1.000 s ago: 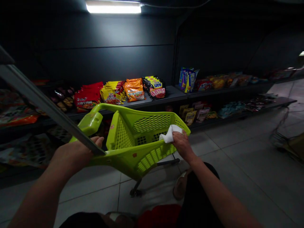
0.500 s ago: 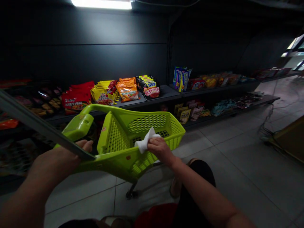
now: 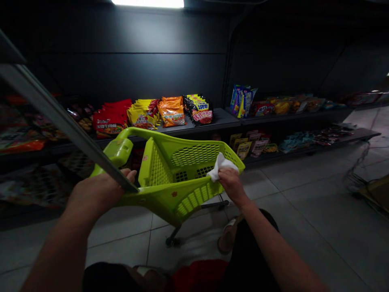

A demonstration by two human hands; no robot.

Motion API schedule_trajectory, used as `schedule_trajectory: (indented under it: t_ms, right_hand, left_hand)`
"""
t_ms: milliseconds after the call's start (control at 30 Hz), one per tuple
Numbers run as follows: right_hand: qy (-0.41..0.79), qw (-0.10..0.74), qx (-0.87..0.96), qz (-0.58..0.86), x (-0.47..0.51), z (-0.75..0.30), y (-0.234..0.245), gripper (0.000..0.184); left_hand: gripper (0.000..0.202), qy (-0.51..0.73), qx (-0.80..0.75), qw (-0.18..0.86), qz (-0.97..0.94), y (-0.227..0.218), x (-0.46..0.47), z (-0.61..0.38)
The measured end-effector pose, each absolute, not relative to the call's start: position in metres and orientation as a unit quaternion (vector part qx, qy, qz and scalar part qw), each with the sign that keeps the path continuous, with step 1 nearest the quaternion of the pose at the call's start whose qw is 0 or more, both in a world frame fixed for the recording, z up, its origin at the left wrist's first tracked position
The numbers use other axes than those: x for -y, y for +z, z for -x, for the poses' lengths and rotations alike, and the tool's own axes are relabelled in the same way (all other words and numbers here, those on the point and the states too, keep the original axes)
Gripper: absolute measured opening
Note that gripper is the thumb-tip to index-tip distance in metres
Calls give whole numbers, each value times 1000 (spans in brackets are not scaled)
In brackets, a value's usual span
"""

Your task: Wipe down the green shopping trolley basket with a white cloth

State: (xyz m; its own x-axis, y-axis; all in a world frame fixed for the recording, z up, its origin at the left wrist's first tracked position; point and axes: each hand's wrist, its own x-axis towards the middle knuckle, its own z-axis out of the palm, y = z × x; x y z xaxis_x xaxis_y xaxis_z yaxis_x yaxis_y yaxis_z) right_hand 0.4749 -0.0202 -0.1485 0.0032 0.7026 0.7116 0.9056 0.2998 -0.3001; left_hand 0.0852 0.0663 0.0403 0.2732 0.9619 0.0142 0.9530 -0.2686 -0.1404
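A lime-green shopping cart (image 3: 161, 198) with a perforated basket stands in front of me. My left hand (image 3: 99, 190) is closed at the cart's handle end, by the foot of a slanting grey metal pole (image 3: 73, 125). The pole partly covers its fingers. With the fingers of my right hand (image 3: 232, 184) I grip a white cloth (image 3: 221, 165), which may be a paper wipe, against the near top rim toward the cart's far right end. Inside the basket only its slatted walls and dark grid floor show.
Dark shelves (image 3: 197, 127) behind the cart hold red noodle packs (image 3: 111, 119), yellow packs (image 3: 143, 113), orange packs (image 3: 171, 111) and black packs (image 3: 197, 109). Blue snack bags (image 3: 242, 100) stand farther right. Cables (image 3: 360, 166) trail on the tiled floor at right. My legs are below.
My right hand has slid the white cloth rightward along the near rim toward the cart's end. My left hand stays at the handle end. The whole view has shifted slightly.
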Motion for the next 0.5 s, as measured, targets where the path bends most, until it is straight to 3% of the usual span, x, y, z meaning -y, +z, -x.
schedule_trajectory:
  t_ms: [233,367,500]
  right_hand:
    - [-6,605,662,442,16,-321,-98,19]
    - [-51,570,729,375,11,-256,-87,18]
    - [-131,475,779,387,1,-254,-152,21]
  left_hand:
    - [58,53,608,85,788,46,-61,-93]
    - [49,76,605,93,787,43,-60,-95]
    - [49,47,612,89,785,44,-55,-102]
